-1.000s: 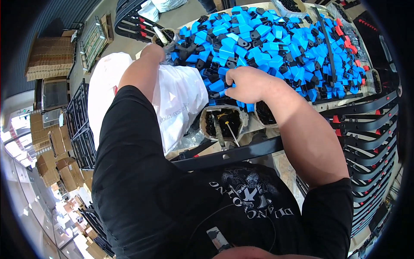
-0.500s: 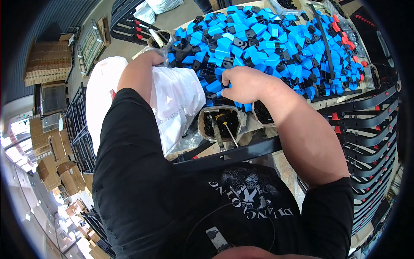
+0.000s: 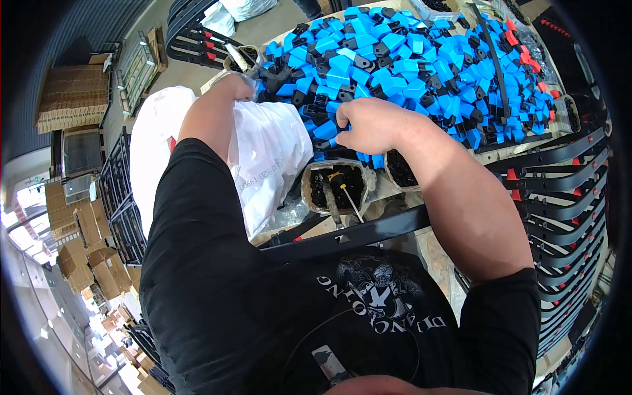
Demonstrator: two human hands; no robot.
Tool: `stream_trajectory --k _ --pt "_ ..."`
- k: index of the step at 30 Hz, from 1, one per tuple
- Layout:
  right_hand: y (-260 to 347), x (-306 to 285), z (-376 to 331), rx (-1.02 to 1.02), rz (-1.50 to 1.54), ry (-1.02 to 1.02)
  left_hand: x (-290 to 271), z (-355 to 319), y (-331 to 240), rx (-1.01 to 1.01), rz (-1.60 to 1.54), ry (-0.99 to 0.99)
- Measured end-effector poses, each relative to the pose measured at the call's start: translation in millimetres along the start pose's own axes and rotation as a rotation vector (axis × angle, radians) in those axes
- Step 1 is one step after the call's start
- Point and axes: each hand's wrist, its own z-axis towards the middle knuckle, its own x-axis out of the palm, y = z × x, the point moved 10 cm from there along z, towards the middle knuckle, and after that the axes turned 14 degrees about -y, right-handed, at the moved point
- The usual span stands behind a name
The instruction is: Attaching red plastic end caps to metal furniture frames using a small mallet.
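Note:
A large heap of blue and black plastic parts point(image 3: 401, 82) covers the table in front of me. Over its near edge reaches my right hand point(image 3: 375, 126), thumb and forefinger bent and apart, the tips close to blue parts; its other fingers are hidden underneath. My left hand point(image 3: 232, 88) is at the heap's left end, behind a white plastic sack point(image 3: 266, 148) that my forearm crosses. Its fingers are blurred and partly hidden, beside a dark part point(image 3: 274, 80); a grip cannot be made out.
At the near table edge stands a tub of small black pieces point(image 3: 355, 181) with a yellow-handled screwdriver in it. A black bar point(image 3: 349, 237) runs across in front of me. Curved black frames point(image 3: 566, 191) with red pieces are stacked at right. Cardboard point(image 3: 74, 95) is stacked far left.
My left hand has shifted slightly, and a dark part shows more plainly beside its fingers. The right hand stays nearly in place over the blue parts.

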Motion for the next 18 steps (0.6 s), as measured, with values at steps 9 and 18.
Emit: stream_trajectory --k 9,18 --pt "10 0 -1 -0.029 0.01 0.002 16 5 34 -0.049 -0.064 -0.066" --pt "-5 5 -1 -0.013 -0.018 0.02 7 6 -8 0.011 -0.029 0.03"
